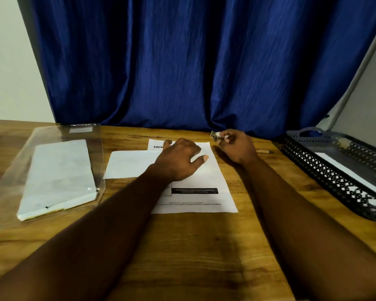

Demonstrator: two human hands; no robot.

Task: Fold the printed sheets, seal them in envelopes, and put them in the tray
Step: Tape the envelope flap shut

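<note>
A printed sheet [204,196] lies flat at the middle of the wooden table, with a white envelope [128,164] on its left part. My left hand [180,157] rests on the envelope and the sheet, fingers spread and fairly straight. To the right of the sheet, my right hand [237,146] pinches a small shiny object [215,135], perhaps a glue stick or a clip, just above the table. A dark perforated tray [326,168] stands at the right edge, and white paper [343,170] lies in it.
A stack of white envelopes [57,177] lies on a clear plastic wrapper [11,172] at the left. A pen [265,151] lies behind my right hand. A blue curtain [182,61] hangs along the table's far edge.
</note>
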